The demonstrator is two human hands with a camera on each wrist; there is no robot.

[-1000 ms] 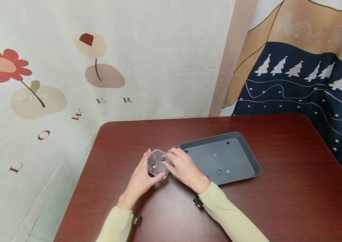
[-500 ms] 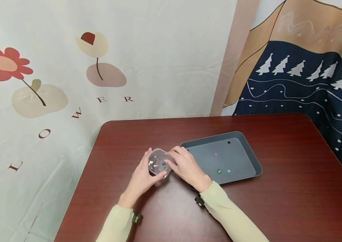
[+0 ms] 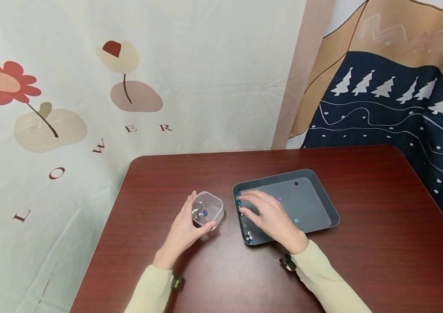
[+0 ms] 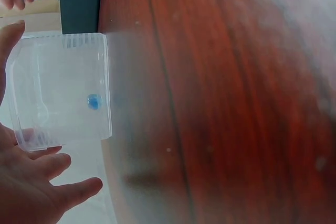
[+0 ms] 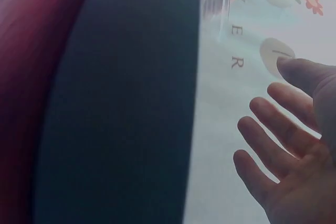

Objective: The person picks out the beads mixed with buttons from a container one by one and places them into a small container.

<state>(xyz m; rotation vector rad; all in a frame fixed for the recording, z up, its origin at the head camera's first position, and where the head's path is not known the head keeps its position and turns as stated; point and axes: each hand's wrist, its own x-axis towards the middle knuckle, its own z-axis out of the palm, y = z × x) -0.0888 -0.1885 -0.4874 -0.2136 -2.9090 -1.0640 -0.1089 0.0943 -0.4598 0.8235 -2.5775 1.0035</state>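
My left hand (image 3: 180, 234) grips a small clear plastic box (image 3: 216, 208) between thumb and fingers, left of the tray. Inside the box lies a blue bead (image 3: 204, 213), which the left wrist view shows near the bottom of the box (image 4: 63, 72). Over the left part of the grey tray (image 3: 317, 208) hovers my right hand (image 3: 274, 217), fingers spread and nothing held. Its fingertips are close to several dark and blue beads (image 3: 238, 202) along the tray's left wall. The right wrist view shows that hand's fingers (image 5: 275, 129) apart, beside the tray's dark outer wall (image 5: 121, 103).
More small beads (image 3: 248, 238) gather in the tray's near left corner. A turquoise ring (image 3: 296, 220), a magenta ring (image 3: 279, 198) and a dark bead (image 3: 296, 183) lie farther right. Behind the reddish-brown table (image 3: 381, 243) hangs a printed curtain (image 3: 221, 87).
The blue bead went from my right fingertips into the box. My right hand then moved right, from the box to over the tray. My left hand keeps its hold on the box.
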